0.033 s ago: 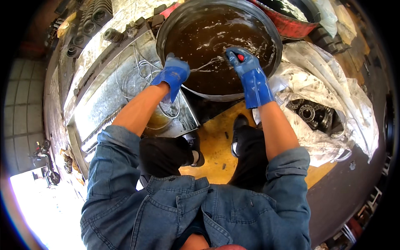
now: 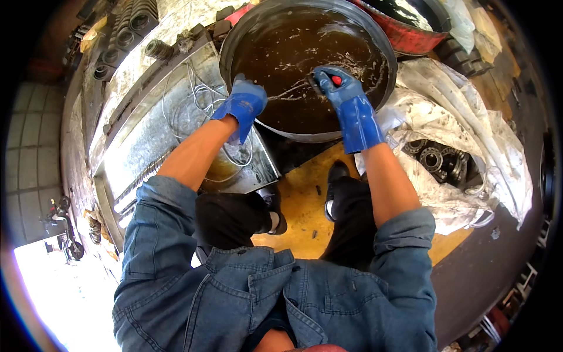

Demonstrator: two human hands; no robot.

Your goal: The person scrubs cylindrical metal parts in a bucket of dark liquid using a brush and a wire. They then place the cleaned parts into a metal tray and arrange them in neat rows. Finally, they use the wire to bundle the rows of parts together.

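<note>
Head view: right hand (image 2: 340,88) fingers clamp a red-tipped tool (image 2: 335,80), submerged for rinsing, apparently. Left hand (image 2: 245,104) fingers pinch a wire (image 2: 281,92) over the brown liquid basin (image 2: 375,35).

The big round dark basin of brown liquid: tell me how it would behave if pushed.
The big round dark basin is probably heavy, since brown liquid fills it widely. A shove would likely slosh it over the low rim. Its wet edge near the left blue-gloved hand may be slippery.
</note>
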